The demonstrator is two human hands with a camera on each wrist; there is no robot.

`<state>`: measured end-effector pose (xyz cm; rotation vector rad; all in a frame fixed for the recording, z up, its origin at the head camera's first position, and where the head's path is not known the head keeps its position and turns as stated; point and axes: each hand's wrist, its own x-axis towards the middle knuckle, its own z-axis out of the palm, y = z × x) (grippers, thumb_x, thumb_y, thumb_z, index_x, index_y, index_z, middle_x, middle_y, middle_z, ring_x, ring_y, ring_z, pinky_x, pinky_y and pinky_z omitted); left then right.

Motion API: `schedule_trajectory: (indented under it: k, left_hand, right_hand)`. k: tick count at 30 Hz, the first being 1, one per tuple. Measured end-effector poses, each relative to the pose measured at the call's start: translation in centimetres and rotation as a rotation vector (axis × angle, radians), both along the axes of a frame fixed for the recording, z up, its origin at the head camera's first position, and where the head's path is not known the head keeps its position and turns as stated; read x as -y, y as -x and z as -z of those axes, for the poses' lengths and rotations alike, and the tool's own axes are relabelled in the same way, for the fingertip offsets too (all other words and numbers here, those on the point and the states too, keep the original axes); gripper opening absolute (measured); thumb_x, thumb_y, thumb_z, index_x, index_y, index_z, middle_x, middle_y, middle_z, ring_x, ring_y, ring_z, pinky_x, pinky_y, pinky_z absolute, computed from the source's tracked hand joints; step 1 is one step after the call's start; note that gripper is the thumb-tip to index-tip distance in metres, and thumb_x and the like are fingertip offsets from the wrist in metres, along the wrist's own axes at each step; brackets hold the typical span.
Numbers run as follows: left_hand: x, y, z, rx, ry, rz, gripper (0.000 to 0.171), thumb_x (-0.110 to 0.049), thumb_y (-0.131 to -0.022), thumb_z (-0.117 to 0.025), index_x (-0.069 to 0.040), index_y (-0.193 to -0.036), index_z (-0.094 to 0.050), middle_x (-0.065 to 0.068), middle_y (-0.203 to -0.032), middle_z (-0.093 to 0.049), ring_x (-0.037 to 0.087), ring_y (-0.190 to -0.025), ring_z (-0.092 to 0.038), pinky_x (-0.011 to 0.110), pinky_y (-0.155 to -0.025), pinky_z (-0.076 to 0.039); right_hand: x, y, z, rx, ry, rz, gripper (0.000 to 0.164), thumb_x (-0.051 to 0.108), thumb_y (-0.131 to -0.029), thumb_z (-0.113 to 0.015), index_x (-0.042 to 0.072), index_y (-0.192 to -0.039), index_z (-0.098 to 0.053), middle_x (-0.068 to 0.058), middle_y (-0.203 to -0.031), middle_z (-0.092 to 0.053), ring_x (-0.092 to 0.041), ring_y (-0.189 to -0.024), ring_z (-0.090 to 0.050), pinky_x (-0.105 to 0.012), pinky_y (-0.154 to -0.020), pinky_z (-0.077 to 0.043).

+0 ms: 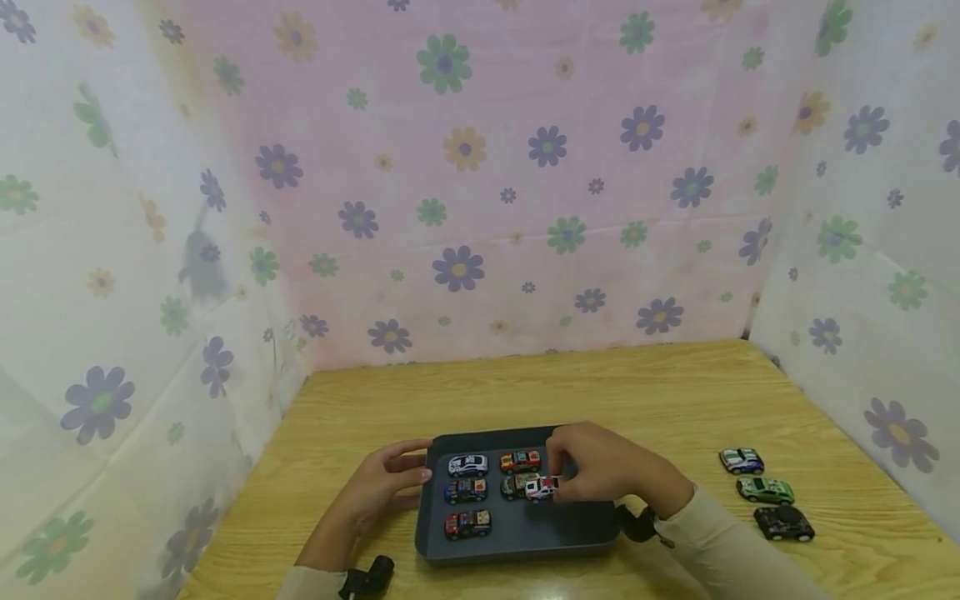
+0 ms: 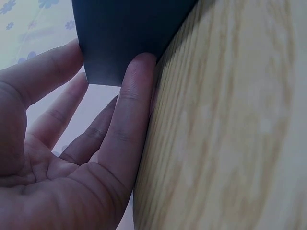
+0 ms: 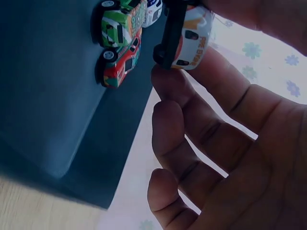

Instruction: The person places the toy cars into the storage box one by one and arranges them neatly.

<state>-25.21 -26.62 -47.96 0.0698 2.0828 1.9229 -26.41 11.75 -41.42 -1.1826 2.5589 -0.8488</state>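
Right sleeve (image 1: 738,542) nearest; right hand (image 1: 609,465) pinches white toy car (image 1: 542,488) between thumb and fingers, over tray (image 1: 517,550). Left hand (image 1: 378,485), fingers loosely extended, touches tray's end wall, presumably steadying it. Other cars (image 1: 468,524) lined up inside, likely for spacing.

Reaching in from the lower left with the left forearm (image 1: 326,537), angled forward and inward. Extending the left hand (image 1: 378,483) with parted, gently bent fingers (image 2: 129,112), pressing lightly at the tips. Coming in from the lower right with the right forearm (image 1: 738,542), slanted forward and toward the left hand. Turning the back of the right hand (image 1: 600,462) upward, pinching between thumb (image 3: 268,17) and forefinger (image 3: 230,81), with the other fingers (image 3: 168,129) curved loosely alongside, slightly apart.
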Motion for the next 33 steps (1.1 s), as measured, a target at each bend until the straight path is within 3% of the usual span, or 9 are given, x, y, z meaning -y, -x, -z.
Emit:
schedule_trajectory:
  k: [18, 33]
  left_hand:
    - [0.2, 0.3, 0.3, 0.013, -0.017, -0.005, 0.061, -0.012, -0.094, -0.077, -0.012, -0.151, -0.053, 0.03, -0.154, -0.047, 0.032, -0.124, -0.065, 0.051, -0.09, -0.062]
    - [0.2, 0.2, 0.2, 0.01, -0.004, -0.009, 0.06, -0.012, -0.094, -0.077, -0.013, -0.151, -0.054, 0.03, -0.154, -0.047, 0.032, -0.125, -0.064, 0.05, -0.09, -0.062]
  right_hand:
    - [2.0, 0.4, -0.2, 0.075, -0.084, -0.069, 0.022, 0.024, -0.082, -0.089, 0.025, -0.089, -0.068, 0.012, -0.088, -0.063, -0.002, -0.069, -0.059, -0.022, -0.062, -0.052]
    - [3.3, 0.3, -0.1, 0.059, -0.191, -0.108, 0.022, 0.023, -0.08, -0.091, 0.025, -0.081, -0.069, 0.016, -0.075, -0.063, -0.001, -0.062, -0.055, -0.02, -0.056, -0.047]
